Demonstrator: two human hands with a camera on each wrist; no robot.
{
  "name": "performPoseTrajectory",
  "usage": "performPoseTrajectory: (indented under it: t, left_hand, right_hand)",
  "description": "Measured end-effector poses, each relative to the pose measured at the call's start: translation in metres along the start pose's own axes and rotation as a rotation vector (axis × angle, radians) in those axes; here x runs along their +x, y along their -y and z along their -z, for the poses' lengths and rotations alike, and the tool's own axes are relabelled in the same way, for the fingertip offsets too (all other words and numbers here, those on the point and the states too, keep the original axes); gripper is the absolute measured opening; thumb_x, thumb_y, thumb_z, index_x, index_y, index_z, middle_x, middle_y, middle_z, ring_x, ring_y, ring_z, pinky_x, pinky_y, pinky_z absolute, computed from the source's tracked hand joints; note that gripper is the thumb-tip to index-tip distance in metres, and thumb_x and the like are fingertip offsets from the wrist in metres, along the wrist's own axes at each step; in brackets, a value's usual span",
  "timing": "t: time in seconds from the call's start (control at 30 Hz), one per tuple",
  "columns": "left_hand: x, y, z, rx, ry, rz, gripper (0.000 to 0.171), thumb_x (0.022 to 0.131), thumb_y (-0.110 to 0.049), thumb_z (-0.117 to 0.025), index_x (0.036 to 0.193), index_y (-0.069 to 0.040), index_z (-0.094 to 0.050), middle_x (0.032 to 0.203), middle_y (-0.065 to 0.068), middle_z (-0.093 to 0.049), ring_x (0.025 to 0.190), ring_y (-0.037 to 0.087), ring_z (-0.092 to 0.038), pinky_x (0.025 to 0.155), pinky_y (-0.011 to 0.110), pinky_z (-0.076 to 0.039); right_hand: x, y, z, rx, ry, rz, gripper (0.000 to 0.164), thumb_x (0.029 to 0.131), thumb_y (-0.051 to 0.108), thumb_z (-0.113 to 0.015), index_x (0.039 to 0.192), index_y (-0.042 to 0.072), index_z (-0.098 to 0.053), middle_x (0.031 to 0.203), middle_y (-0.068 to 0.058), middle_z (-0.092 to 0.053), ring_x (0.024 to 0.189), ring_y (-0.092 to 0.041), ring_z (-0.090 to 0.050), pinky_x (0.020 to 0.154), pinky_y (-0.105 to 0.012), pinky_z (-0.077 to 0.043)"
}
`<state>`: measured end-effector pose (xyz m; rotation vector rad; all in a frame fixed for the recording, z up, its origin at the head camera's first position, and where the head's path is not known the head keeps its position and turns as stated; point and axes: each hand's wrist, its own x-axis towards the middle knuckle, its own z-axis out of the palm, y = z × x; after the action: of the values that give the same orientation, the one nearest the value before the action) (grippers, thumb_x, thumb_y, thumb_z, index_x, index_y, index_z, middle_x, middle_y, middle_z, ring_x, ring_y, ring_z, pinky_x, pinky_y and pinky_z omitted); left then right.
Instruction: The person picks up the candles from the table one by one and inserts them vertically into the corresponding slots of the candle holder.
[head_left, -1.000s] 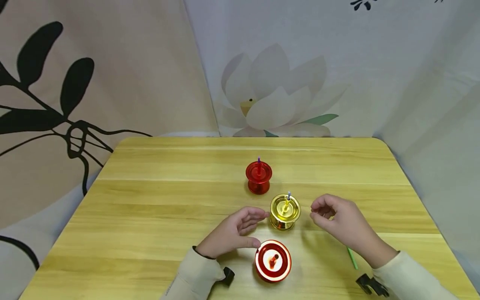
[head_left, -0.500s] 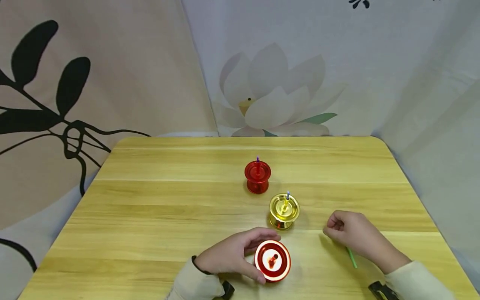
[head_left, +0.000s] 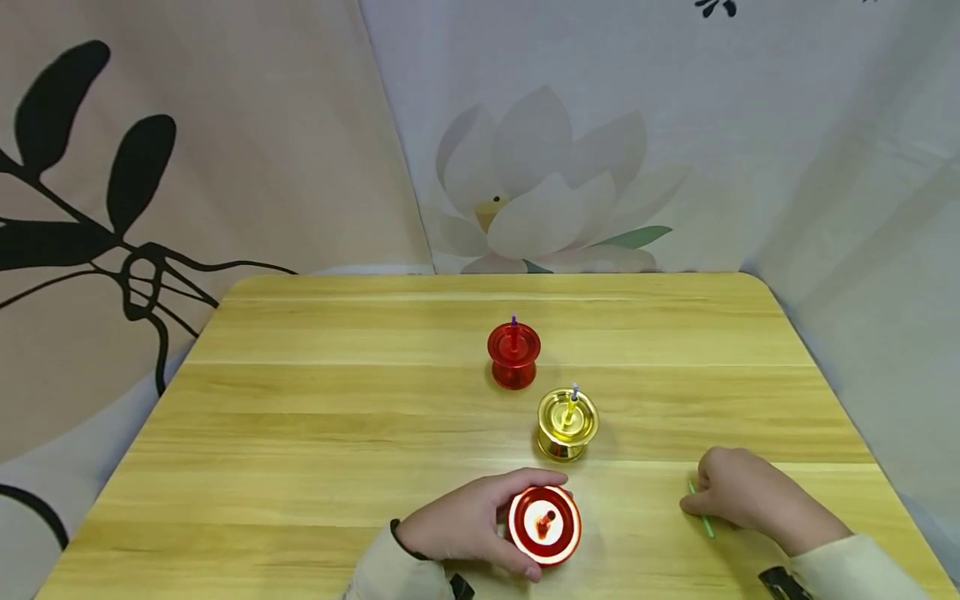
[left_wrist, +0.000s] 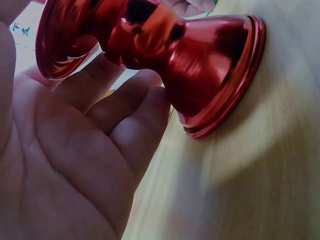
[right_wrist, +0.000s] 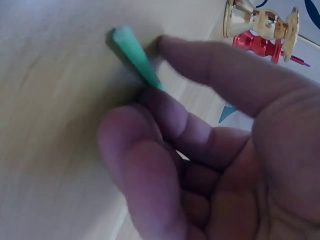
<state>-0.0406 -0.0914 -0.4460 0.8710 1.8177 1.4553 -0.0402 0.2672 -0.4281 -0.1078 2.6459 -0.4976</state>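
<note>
In the head view, my left hand (head_left: 480, 518) curls around the near red candle holder (head_left: 544, 527), thumb in front and forefinger behind. The left wrist view shows the holder's shiny red body (left_wrist: 200, 65) flaring to a round base, with fingers behind its narrow waist. Down at the table on the right is my right hand (head_left: 757, 498). A thin green candle (right_wrist: 134, 55) lies there by its fingertips, between the forefinger and the outstretched thumb. In the right wrist view the thumb stands apart from the candle, while the other fingers bend loosely.
A gold candle holder (head_left: 567, 433) stands beyond the near red one, a thin blue-tipped piece upright in its centre. Farther back is another red holder (head_left: 513, 358) with a purple tip. Printed curtains (head_left: 300, 150) hang behind the wooden table (head_left: 315, 392).
My left hand has come from beside the gold holder to the near red holder and closed around it. My right hand has moved right and towards me, down to the green candle.
</note>
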Motion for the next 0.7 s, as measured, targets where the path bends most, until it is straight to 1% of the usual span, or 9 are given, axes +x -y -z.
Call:
performPoseTrajectory:
  t: [0.13, 0.23, 0.33, 0.4, 0.57, 0.7]
  left_hand:
    - [-0.0002, 0.0, 0.0003, -0.008, -0.012, 0.014, 0.085, 0.078, -0.02, -0.089, 0.15, -0.023, -0.045, 0.135, -0.012, -0.058, 0.122, 0.006, -0.056, 0.104, 0.024, -0.045]
    - [-0.0004, 0.0009, 0.0001, -0.018, -0.012, 0.019, 0.085, 0.078, -0.02, -0.089, 0.15, -0.024, -0.045, 0.134, -0.012, -0.059, 0.12, 0.006, -0.057, 0.102, 0.024, -0.046]
    - [-0.0002, 0.0021, -0.0005, -0.021, -0.01, 0.024, 0.085, 0.078, -0.019, -0.089, 0.15, -0.025, -0.045, 0.133, -0.013, -0.059, 0.119, 0.005, -0.057, 0.102, 0.024, -0.046]
    - [0.0002, 0.0025, -0.0008, -0.016, -0.012, 0.026, 0.084, 0.078, -0.019, -0.089, 0.15, -0.025, -0.045, 0.133, -0.013, -0.059, 0.119, 0.005, -0.057, 0.102, 0.024, -0.046]
    - [0.0, 0.0024, -0.0007, -0.007, -0.015, 0.033, 0.084, 0.078, -0.021, -0.089, 0.149, -0.025, -0.046, 0.133, -0.013, -0.059, 0.119, 0.005, -0.057, 0.102, 0.024, -0.045]
    - [-0.0002, 0.0024, -0.0001, -0.001, -0.016, 0.045, 0.084, 0.078, -0.022, -0.089, 0.149, -0.027, -0.046, 0.132, -0.014, -0.059, 0.119, 0.005, -0.057, 0.102, 0.024, -0.045]
  right_hand:
    - [0.001, 0.0, 0.0008, 0.019, 0.013, 0.027, 0.028, 0.075, 0.013, -0.074, 0.058, 0.014, -0.051, 0.05, 0.004, -0.046, 0.046, -0.011, -0.041, 0.047, -0.025, -0.033]
    - [0.0023, 0.0008, 0.0014, 0.02, 0.023, 0.034, 0.025, 0.078, 0.01, -0.072, 0.063, 0.013, -0.052, 0.054, 0.002, -0.05, 0.048, -0.012, -0.043, 0.048, -0.025, -0.034]
    - [0.0033, 0.0018, 0.0008, -0.001, 0.004, 0.05, 0.023, 0.078, 0.012, -0.07, 0.065, 0.014, -0.052, 0.056, 0.003, -0.049, 0.05, -0.013, -0.043, 0.05, -0.026, -0.034]
    - [0.0036, 0.0026, -0.0001, 0.0, -0.008, 0.042, 0.021, 0.079, 0.013, -0.068, 0.066, 0.014, -0.052, 0.055, 0.003, -0.048, 0.05, -0.013, -0.043, 0.05, -0.027, -0.033]
    - [0.0042, 0.0048, -0.0031, 0.042, -0.026, 0.017, 0.02, 0.08, 0.013, -0.065, 0.067, 0.013, -0.05, 0.052, 0.002, -0.049, 0.047, -0.013, -0.046, 0.048, -0.026, -0.034]
    - [0.0052, 0.0076, -0.0041, 0.069, -0.033, 0.016, 0.019, 0.082, 0.012, -0.064, 0.069, 0.012, -0.05, 0.052, 0.001, -0.05, 0.046, -0.014, -0.048, 0.047, -0.026, -0.035]
